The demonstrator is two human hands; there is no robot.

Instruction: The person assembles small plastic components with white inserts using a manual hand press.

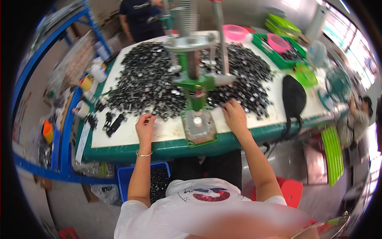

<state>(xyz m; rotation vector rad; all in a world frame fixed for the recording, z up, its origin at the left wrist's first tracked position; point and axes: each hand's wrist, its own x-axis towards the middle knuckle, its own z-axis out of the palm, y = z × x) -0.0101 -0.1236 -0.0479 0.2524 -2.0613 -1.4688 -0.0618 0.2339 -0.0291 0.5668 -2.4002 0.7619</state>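
Observation:
A green hand-lever press (pixel 198 104) stands at the table's front edge, with a small pale round piece (pixel 197 120) on its base. Left of the base, my left hand (pixel 145 126) is pinched by the near rim of a wide heap of small black parts (pixel 147 75); a small dark part shows at its fingertips. My right hand (pixel 235 116), on the base's other side, reaches the heap's near edge with its fingers bent together. What those fingertips hold, if anything, is hidden.
Black strips (pixel 115 124) lie at the table's left. A black bag (pixel 293 97), a green fan (pixel 338 83) and a green tray (pixel 292 59) with pink bowls are at the right. A blue bin (pixel 123 177) of black parts sits below the table edge. Another person (pixel 141 20) stands beyond.

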